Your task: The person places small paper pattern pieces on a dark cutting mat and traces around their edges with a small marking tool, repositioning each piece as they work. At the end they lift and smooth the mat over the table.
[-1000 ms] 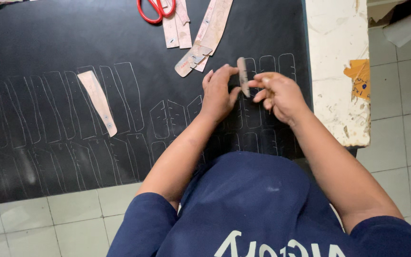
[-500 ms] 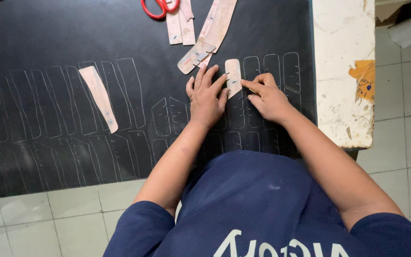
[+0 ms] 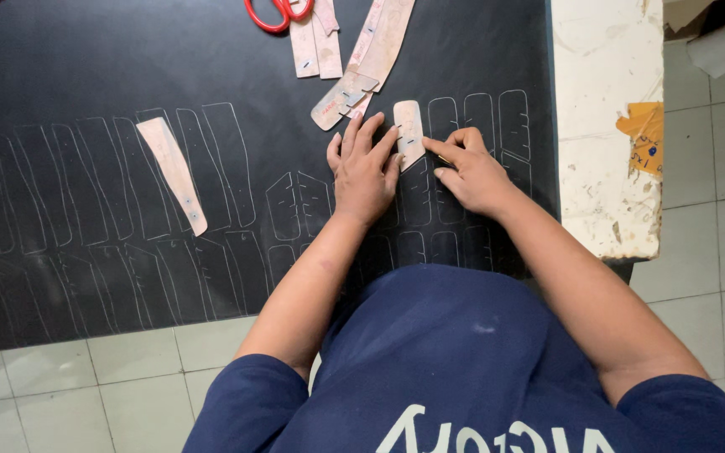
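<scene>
- Since a second ago, the small tan template (image 3: 409, 132) has come down from between my hands to lie flat on the black sheet (image 3: 86, 75).
- My left hand (image 3: 364, 168) presses it with spread fingers, grip open.
- My right hand (image 3: 472, 172) touches its right edge with the forefinger; grip loosely curled, holding nothing I can see.
- Far off lie red scissors (image 3: 274, 12) and more tan templates (image 3: 354, 50).
- A long template (image 3: 176, 172) rests left, on the bench (image 3: 606, 126).

Red-handled scissors (image 3: 277, 13) lie at the far edge beside a cluster of tan card templates (image 3: 354, 50) (several overlapping). A long tan card strip (image 3: 175, 172) lies to the left. A worn white tabletop (image 3: 604, 126) borders pale floor tiles (image 3: 706, 218) on the right.
</scene>
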